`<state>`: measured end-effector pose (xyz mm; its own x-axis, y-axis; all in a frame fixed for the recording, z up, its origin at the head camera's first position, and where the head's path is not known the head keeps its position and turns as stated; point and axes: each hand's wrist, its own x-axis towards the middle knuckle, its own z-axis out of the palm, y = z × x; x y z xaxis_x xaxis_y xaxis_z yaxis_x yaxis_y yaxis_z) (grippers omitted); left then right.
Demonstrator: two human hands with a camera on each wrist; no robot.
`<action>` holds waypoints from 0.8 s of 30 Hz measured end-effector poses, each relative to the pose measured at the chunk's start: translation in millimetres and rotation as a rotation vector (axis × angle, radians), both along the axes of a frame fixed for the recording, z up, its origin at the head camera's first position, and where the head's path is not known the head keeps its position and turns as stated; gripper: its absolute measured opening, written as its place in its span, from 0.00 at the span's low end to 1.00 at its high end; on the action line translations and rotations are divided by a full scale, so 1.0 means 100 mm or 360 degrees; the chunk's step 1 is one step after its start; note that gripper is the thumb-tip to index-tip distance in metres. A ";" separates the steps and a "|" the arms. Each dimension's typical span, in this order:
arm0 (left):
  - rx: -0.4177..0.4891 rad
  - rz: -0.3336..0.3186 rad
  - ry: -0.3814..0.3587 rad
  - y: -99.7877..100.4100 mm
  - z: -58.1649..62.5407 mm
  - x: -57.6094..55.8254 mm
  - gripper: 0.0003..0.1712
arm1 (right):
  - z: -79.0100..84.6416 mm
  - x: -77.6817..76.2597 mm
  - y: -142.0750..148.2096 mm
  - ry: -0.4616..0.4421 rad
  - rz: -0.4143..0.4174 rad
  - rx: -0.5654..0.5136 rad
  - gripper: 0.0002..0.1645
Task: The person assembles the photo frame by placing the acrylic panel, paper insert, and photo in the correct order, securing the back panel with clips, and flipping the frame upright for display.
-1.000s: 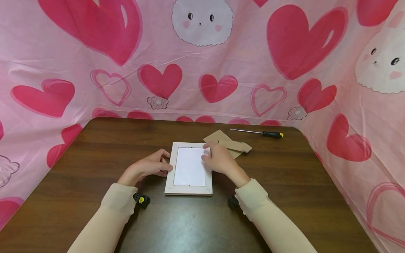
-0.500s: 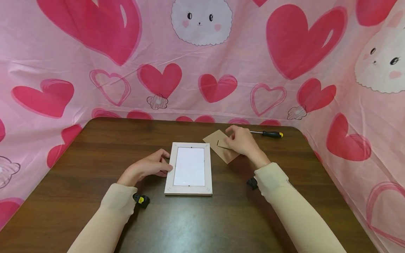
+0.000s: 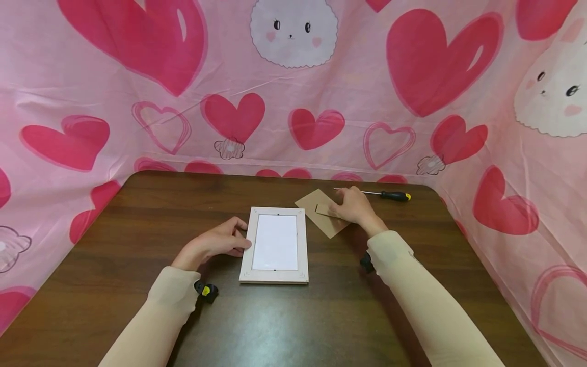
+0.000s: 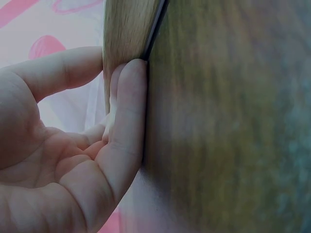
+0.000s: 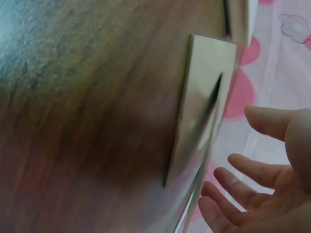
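Observation:
A pale picture frame (image 3: 302,255) lies face down on the table, a white panel (image 3: 275,242) filling its opening. At its left edge, my left hand (image 3: 217,242) holds on, thumb on the border and fingers against the wooden side (image 4: 127,34). To the right of the frame a brown backing board (image 3: 330,227) lies turned like a diamond, with a stand leg (image 3: 322,209) on it. My right hand (image 3: 355,206) is over that leg, covering its right end. In the right wrist view its fingers (image 5: 243,187) are loosely spread, apart from the board (image 5: 194,97).
Behind my right hand lies a screwdriver (image 3: 395,195) with a black and yellow handle. The brown wooden table (image 3: 183,193) ends at a pink cloth (image 3: 275,153) printed with hearts, which hangs around its back and sides.
My right hand has left the frame's upper right corner and moved right to above the backing board's leg. The left hand and the frame have stayed in place.

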<state>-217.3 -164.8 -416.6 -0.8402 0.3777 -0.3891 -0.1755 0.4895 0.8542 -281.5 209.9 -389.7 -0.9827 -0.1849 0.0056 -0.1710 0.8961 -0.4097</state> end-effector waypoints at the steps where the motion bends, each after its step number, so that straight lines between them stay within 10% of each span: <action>1: -0.0001 0.0006 -0.0001 0.00 0.00 0.00 0.33 | -0.01 0.00 0.00 -0.0013 -0.0003 0.0012 0.37; 24: 0.0011 -0.0010 0.0001 0.00 -0.01 -0.01 0.34 | -0.20 -0.07 -0.14 -0.0085 -0.0071 0.0107 0.37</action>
